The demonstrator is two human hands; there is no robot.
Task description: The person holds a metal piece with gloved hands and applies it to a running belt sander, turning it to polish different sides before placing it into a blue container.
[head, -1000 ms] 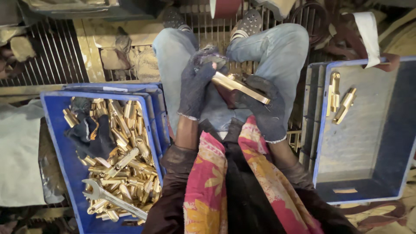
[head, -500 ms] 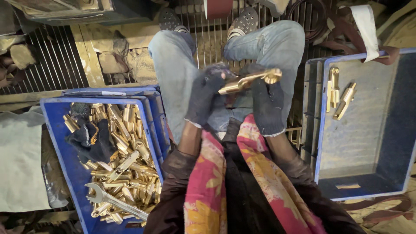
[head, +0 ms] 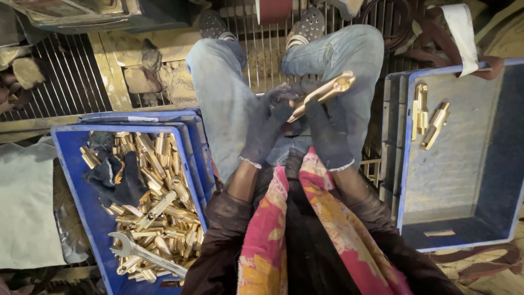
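You had raised the brass part [head: 322,93] higher above your knees, both gloved hands, left [head: 267,128] and right [head: 327,131], gripping it, 2 parts right of it.

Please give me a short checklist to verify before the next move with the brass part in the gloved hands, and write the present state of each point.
1. Long brass fitting gripped by both hands: ok; dark-gloved left hand and right hand hold its lower end.
2. Gloves on both hands: ok.
3. Room in the grey-floored blue crate at the right: ok; only two brass pieces inside.
4. Blue crate full of brass parts at the left within reach: ok.
5. Steel spanner lies on the brass heap: ok.
6. Surface finish of the held fitting: cannot tell.
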